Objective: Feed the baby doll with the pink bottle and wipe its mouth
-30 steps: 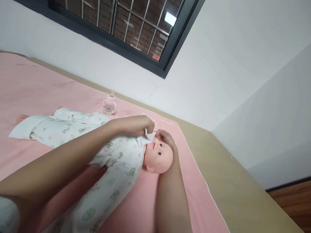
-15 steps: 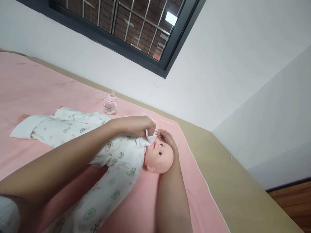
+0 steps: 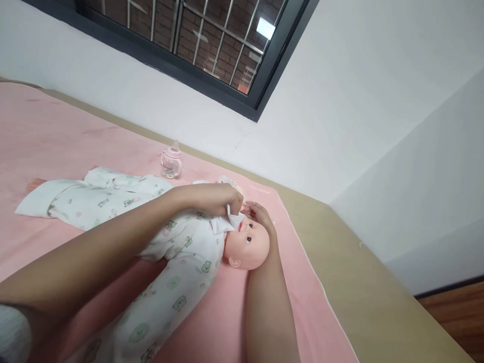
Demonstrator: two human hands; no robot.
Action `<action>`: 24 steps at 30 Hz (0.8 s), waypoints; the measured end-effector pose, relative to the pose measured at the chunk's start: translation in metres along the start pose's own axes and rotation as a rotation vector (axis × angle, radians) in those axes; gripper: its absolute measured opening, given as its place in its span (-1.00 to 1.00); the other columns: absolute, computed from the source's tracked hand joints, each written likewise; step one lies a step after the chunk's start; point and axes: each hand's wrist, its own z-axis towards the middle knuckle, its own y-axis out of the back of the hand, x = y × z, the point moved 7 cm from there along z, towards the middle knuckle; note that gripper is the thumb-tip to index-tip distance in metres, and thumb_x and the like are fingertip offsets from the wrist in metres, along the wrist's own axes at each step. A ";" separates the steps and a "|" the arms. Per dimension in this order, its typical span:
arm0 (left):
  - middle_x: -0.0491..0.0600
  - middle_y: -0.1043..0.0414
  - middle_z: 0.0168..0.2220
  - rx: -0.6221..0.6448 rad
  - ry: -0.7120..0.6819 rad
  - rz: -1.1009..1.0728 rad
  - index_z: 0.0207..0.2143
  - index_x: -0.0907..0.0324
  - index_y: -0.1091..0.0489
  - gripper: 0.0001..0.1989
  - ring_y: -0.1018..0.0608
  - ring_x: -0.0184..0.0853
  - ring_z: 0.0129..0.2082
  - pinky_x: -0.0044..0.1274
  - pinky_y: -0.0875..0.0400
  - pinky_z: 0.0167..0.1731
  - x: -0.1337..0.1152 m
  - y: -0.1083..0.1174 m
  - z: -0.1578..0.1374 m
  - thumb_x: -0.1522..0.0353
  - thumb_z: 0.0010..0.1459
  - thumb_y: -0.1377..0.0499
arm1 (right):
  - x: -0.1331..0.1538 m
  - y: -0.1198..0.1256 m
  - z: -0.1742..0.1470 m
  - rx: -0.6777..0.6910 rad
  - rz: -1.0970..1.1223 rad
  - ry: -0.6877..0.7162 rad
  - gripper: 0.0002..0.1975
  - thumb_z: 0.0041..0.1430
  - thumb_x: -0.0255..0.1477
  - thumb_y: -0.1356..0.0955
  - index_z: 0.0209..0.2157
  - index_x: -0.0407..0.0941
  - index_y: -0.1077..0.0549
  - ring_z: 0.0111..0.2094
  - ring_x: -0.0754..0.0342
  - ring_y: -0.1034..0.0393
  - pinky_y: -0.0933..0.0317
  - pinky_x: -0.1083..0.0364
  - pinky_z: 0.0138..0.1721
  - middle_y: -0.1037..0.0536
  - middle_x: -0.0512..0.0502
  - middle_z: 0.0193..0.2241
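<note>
A bald baby doll (image 3: pixel 252 249) lies on its back in white pajamas (image 3: pixel 189 247) with green and pink prints, feet to the left and head to the right. My left hand (image 3: pixel 223 198) is closed, pinching a white cloth (image 3: pixel 228 222) against the doll's mouth and chin. The cloth's edges stick out below my fingers. My right hand (image 3: pixel 259 214) reaches round the crown of the head and cups its far side, with fingers bent beside the far cheek. Part of that palm is hidden behind the head.
A pink-lidded baby bottle (image 3: pixel 171 164) with handles stands upright behind the doll. The pink mat (image 3: pixel 56 121) covers much of a tan surface (image 3: pixel 333 257). A white wall (image 3: pixel 287 146) with a dark-framed, barred window (image 3: pixel 212 38) rises behind.
My left hand and the cloth have shifted slightly, and the cloth covers a little more of the doll's mouth. My right hand, the doll and the bottle stay where they were.
</note>
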 end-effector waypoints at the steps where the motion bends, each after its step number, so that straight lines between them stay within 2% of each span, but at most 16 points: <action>1: -0.12 -0.39 -0.40 0.004 -0.008 0.002 -0.56 0.22 -0.36 -0.63 -0.41 -0.41 -0.40 -0.62 -0.20 -0.43 -0.002 0.000 0.000 0.75 -0.31 0.06 | 0.000 0.000 -0.001 -0.006 0.000 0.000 -0.64 0.04 -0.12 -0.31 -0.19 -0.03 -0.41 -0.14 0.00 -0.38 -0.32 0.06 -0.22 -0.49 -0.07 -0.19; 9: -0.11 -0.36 -0.44 0.012 -0.066 0.038 -0.62 0.23 -0.33 -0.69 -0.37 -0.42 -0.47 -0.59 -0.16 -0.48 -0.009 -0.002 0.000 0.73 -0.30 0.05 | 0.004 0.000 0.000 0.015 -0.082 0.045 -0.68 0.06 -0.16 -0.30 -0.19 -0.02 -0.43 -0.16 -0.02 -0.37 -0.30 0.03 -0.21 -0.50 -0.09 -0.26; 17: -0.12 -0.34 -0.45 0.008 -0.044 0.041 -0.60 0.23 -0.33 -0.69 -0.35 -0.42 -0.47 -0.60 -0.13 -0.49 -0.008 -0.002 0.000 0.73 -0.27 0.04 | 0.010 0.000 -0.002 -0.001 -0.100 0.127 -0.65 -0.05 -0.18 -0.38 -0.23 -0.06 -0.45 -0.19 -0.01 -0.37 -0.27 0.05 -0.21 -0.52 -0.10 -0.25; 24: -0.10 -0.34 -0.37 -0.139 0.062 0.071 -0.52 0.22 -0.37 -0.64 -0.36 -0.39 -0.41 -0.61 -0.15 -0.44 0.008 0.008 0.001 0.74 -0.28 0.04 | 0.004 0.004 -0.007 -0.056 -0.090 0.096 -0.60 -0.09 -0.17 -0.40 -0.20 -0.07 -0.43 -0.20 0.03 -0.37 -0.27 0.08 -0.19 -0.50 -0.05 -0.27</action>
